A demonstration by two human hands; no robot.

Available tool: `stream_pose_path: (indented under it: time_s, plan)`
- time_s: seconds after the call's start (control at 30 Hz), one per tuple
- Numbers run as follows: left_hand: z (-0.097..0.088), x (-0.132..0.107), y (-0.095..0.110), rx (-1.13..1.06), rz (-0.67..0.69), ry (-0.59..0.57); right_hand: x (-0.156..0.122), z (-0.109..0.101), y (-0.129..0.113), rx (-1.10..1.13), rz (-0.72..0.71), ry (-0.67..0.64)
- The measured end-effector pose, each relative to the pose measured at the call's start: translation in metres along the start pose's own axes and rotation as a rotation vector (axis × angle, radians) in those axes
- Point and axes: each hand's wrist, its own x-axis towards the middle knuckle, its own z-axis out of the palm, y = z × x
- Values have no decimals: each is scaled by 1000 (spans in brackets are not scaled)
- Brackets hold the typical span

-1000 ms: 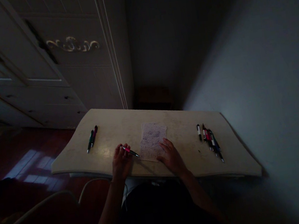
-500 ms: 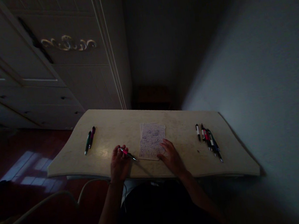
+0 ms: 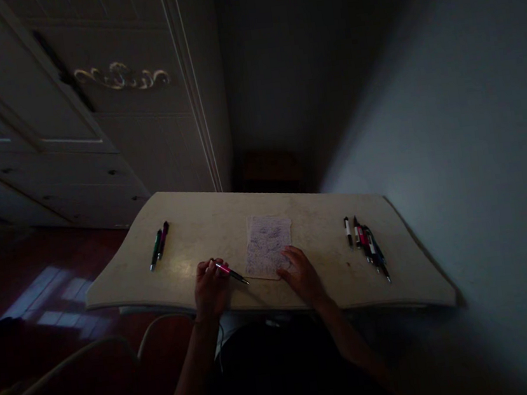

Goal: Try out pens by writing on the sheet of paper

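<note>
Between the fingers of my left hand (image 3: 211, 288) is a pink and black pen (image 3: 231, 272), its tip pointing right and down toward the near edge of the table. A sheet of paper (image 3: 268, 245) covered in dense scribbled writing lies at the middle of the table. My right hand (image 3: 302, 276) rests at the paper's lower right corner, thumb and fingers apart, holding nothing. Far to the left lie a green pen (image 3: 155, 250) and a purple pen (image 3: 163, 239) side by side. On the right lies a cluster of several pens (image 3: 369, 245).
The pale table (image 3: 207, 211) has worn, curved edges. A white cabinet (image 3: 155, 140) with a gilt ornament stands behind and to the left. A light wall (image 3: 488, 150) runs along the right. A curved pale chair frame (image 3: 94, 348) is at lower left.
The pen in my left hand has shifted slightly right, its tip closer to the paper's lower left corner. My right hand stays at the paper.
</note>
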Motion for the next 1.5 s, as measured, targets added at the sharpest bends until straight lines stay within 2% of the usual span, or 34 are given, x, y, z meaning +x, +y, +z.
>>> stream_pose_path:
  time_s: [0.27,0.5,0.73,0.97,1.17,1.3,1.5]
  plan:
    - [4,1,-1,56,-32,33,-1,-3,-3,46,-1,27]
    - [12,-2,-5,94,53,29,1,-2,-1,101,-8,59]
    - [19,-10,-9,253,156,-21,1,-1,1,135,4,78]
    - [19,-6,-14,296,155,31,2,-2,0,151,33,71]
    - [14,-1,-12,151,121,63,1,-2,1,146,14,80]
    - [16,1,-5,15,46,85,0,-1,1,141,12,74]
    - [35,8,7,-189,-73,-72,-2,-2,-2,145,19,71]
